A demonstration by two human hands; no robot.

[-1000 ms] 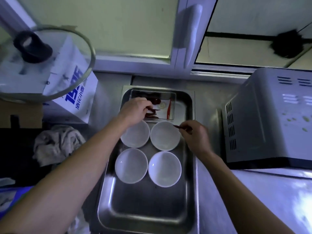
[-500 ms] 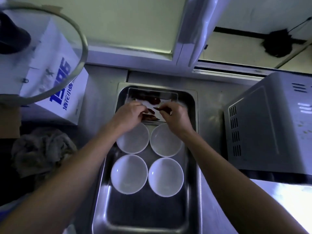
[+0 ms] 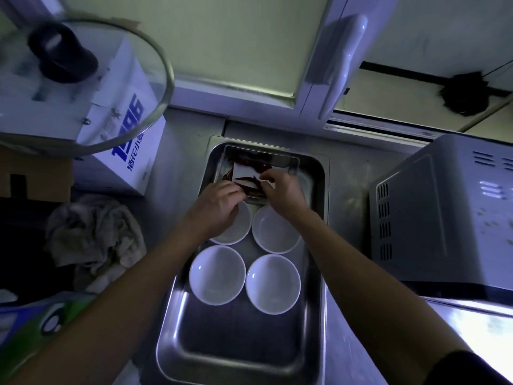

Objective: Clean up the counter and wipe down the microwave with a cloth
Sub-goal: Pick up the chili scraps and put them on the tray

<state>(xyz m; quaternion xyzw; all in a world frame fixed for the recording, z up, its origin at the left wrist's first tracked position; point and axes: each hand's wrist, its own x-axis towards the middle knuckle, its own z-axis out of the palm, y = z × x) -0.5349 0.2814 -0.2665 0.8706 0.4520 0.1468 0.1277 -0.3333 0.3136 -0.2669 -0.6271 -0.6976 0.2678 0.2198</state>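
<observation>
The microwave (image 3: 449,218) sits on the steel counter (image 3: 349,190) to your right, its vented side turned toward the tray, well clear of both your hands. The crumpled cloth (image 3: 94,240) lies on the opposite side, to your left on a dark surface, untouched and apart from your left forearm.

Between them is the metal tray (image 3: 238,348), and both your hands are over its far end. Your left hand (image 3: 216,204) is curled, fingers bent toward the near edge of the clear shallow container (image 3: 288,162) that holds dried red chillies (image 3: 247,179) on a white piece. Whether those fingers actually grip anything, I cannot tell. Your right hand (image 3: 283,190) is just beside it, fingertips pinched together at the container's near right part, on what looks like a chilli or a scrap of the white piece; which one is unclear. The two hands almost touch.

Four white bowls (image 3: 218,275) stand in a two-by-two group in the tray, just nearer to you than the container; your left hand covers part of the far left one.

Further out on the left, a glass lid (image 3: 155,87) with a black knob rests above a white box with blue print (image 3: 130,140).
</observation>
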